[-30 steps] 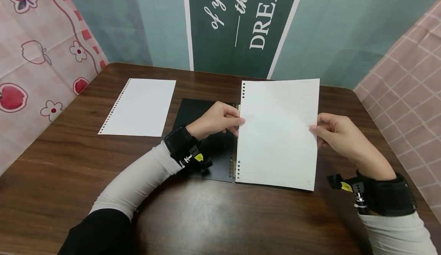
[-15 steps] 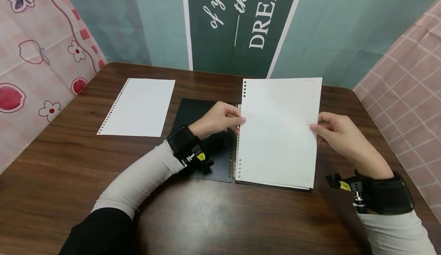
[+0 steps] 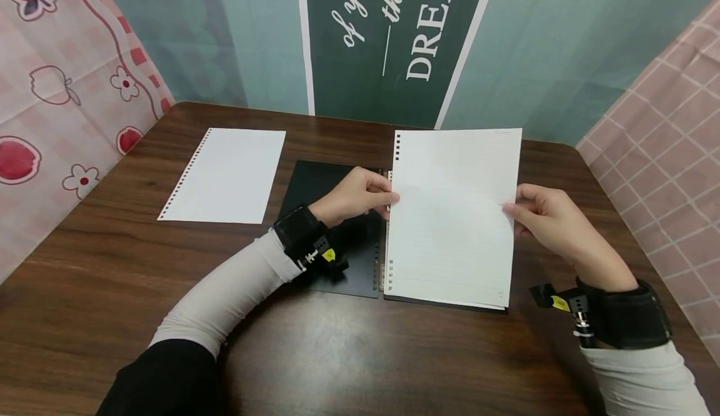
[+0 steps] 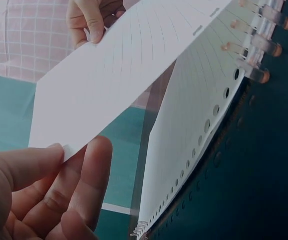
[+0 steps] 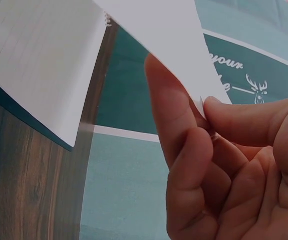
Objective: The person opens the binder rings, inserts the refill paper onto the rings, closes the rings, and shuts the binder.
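Note:
A white hole-punched loose-leaf sheet (image 3: 450,216) is held above an open ring binder with a black cover (image 3: 360,260). My left hand (image 3: 360,194) pinches the sheet's punched left edge between thumb and fingers. At the opposite edge, my right hand (image 3: 545,216) pinches it about mid-height. Seen from the left wrist, the lifted sheet (image 4: 98,75) stands apart from the punched paper (image 4: 179,135) below, and clear binder rings (image 4: 259,45) show at the spine. In the right wrist view the sheet bends slightly at my thumb (image 5: 244,117).
Another punched white sheet (image 3: 225,175) lies flat on the brown wooden table (image 3: 315,360), left of the binder. Behind the table hangs a teal cloth with lettering (image 3: 399,35). Pink patterned cloths stand at the left (image 3: 67,110) and right (image 3: 664,122).
The held sheet rose a little and shifted right, then came slightly down and back left. Both hands kept their pinch on its edges throughout.

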Demonstrator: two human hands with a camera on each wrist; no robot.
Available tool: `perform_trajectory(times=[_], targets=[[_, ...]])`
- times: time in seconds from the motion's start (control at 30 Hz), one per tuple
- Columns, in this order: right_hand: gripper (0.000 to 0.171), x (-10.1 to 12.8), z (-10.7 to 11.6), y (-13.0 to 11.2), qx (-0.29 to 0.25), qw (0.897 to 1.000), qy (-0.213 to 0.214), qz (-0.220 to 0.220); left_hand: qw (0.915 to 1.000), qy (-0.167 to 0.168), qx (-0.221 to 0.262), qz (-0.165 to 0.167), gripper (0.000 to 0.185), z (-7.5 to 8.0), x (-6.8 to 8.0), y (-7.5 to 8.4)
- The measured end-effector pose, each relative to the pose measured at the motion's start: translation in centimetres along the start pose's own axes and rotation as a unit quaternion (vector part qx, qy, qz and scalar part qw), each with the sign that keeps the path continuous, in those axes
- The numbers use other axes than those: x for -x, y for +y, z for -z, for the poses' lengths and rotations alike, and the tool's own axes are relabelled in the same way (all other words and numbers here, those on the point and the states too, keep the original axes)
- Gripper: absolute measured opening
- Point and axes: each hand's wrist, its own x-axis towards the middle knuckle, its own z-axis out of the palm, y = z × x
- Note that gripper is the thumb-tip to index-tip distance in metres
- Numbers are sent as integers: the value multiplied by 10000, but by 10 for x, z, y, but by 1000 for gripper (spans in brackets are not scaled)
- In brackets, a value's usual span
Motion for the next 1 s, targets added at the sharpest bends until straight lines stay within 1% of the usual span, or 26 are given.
perform_trajectory(times=[0.2,0.37,0.57,0.73,0.87,1.0], targets=[[23,-2,-2,0,32,10000,-35,-34,10000,57,-1,-21,14,0,-2,-5],[25,-4,-4,1,65,9999,-43,-80,9998,109,-126,-62,14,0,-4,-9],[27,-4,-6,2,55,9999,-37,-90,9996,119,-212,-164,13,-1,-6,-12],[26,-4,-8,3,84,9999,-20,-106,9994,127,-243,-229,12,-1,-6,-13],[24,-5,-9,3,86,9999,-50,-139,9990,154,-337,-269,11,-3,-6,-14],[26,-7,-11,4,58,9998,-108,-161,9980,201,-514,-294,11,-4,-7,-16]])
